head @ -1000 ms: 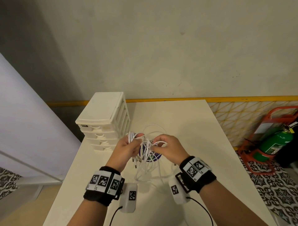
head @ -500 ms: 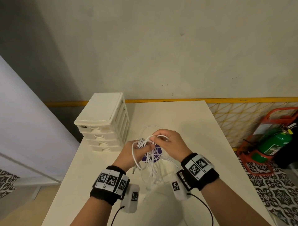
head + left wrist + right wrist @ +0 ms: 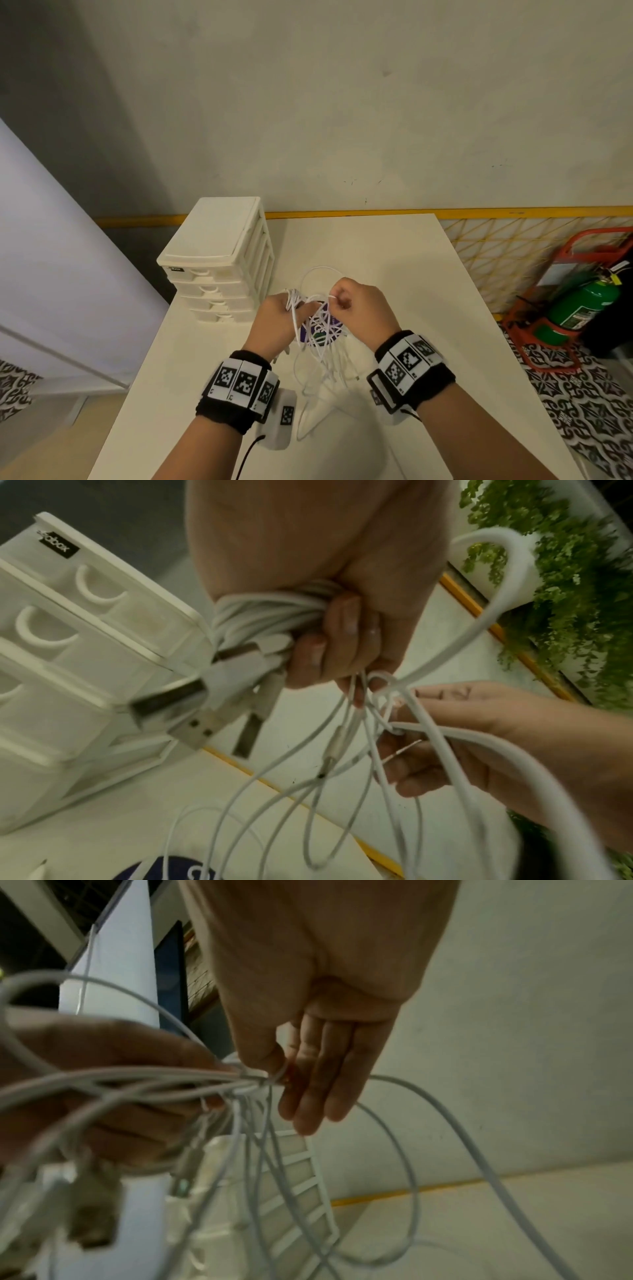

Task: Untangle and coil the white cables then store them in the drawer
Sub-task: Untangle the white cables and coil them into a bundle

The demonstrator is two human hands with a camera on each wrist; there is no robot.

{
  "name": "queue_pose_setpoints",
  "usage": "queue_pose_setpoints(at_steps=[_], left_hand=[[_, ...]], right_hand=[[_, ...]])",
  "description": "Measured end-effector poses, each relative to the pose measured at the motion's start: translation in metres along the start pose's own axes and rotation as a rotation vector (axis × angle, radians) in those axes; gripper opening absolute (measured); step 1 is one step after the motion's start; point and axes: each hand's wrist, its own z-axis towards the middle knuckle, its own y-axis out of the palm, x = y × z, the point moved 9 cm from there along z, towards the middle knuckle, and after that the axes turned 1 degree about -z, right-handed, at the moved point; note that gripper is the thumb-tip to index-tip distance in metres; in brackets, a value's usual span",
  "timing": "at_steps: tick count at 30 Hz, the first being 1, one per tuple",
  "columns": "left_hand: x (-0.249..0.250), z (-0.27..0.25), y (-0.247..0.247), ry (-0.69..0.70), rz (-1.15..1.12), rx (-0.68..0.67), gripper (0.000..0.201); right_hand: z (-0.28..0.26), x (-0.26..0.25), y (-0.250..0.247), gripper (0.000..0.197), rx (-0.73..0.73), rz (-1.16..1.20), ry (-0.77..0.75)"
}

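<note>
A tangle of white cables (image 3: 320,337) hangs above the white table (image 3: 394,274), between my two hands. My left hand (image 3: 279,317) grips a bunch of cable loops (image 3: 274,610), and USB plugs (image 3: 192,723) stick out below its fist. My right hand (image 3: 356,308) pinches one strand (image 3: 274,1076) between thumb and forefinger, close to the left hand's fingertips. Loose loops trail down to the table. The white drawer unit (image 3: 219,257) stands at the table's left, just left of my left hand, all drawers closed.
A purple round mark (image 3: 317,337) lies on the table under the cables. A green fire extinguisher (image 3: 582,305) in a red stand is on the floor to the right. A wall lies behind the table, and a white panel (image 3: 51,257) stands to the left.
Both hands have risen and drawn closer together with the cables. The right hand has moved up and left, now pinching a strand right beside the left fist.
</note>
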Motion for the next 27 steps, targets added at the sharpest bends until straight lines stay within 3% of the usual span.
queue_pose_setpoints(at_steps=[3, 6, 9, 12, 14, 17, 21, 27], left_hand=[[0.002, -0.001, -0.007, 0.051, 0.007, 0.051, 0.039], [0.001, 0.001, -0.009, 0.037, 0.030, 0.037, 0.040], [0.000, 0.002, -0.010, 0.012, 0.021, 0.030, 0.037], [0.000, 0.002, -0.014, 0.021, 0.008, 0.112, 0.033], [0.001, 0.002, -0.017, 0.036, 0.013, 0.161, 0.033], [0.001, 0.000, -0.026, 0.042, 0.034, 0.217, 0.039], [-0.010, -0.001, -0.067, -0.058, 0.034, 0.328, 0.034], [-0.020, -0.008, -0.107, -0.116, 0.001, 0.433, 0.022]], right_hand=[[0.001, 0.002, -0.002, 0.003, 0.044, 0.372, 0.084], [0.001, 0.002, 0.000, 0.005, 0.021, 0.593, 0.136], [0.000, 0.003, 0.008, 0.015, -0.055, 0.758, 0.225], [-0.004, -0.002, 0.019, 0.022, -0.193, 0.892, 0.293], [-0.006, -0.009, 0.022, 0.028, -0.237, 0.791, 0.242], [-0.005, -0.011, 0.015, 0.038, -0.129, 0.572, 0.135], [-0.003, 0.026, -0.012, 0.027, 0.087, 0.499, 0.186], [-0.004, 0.080, -0.038, 0.024, 0.213, 0.133, 0.201]])
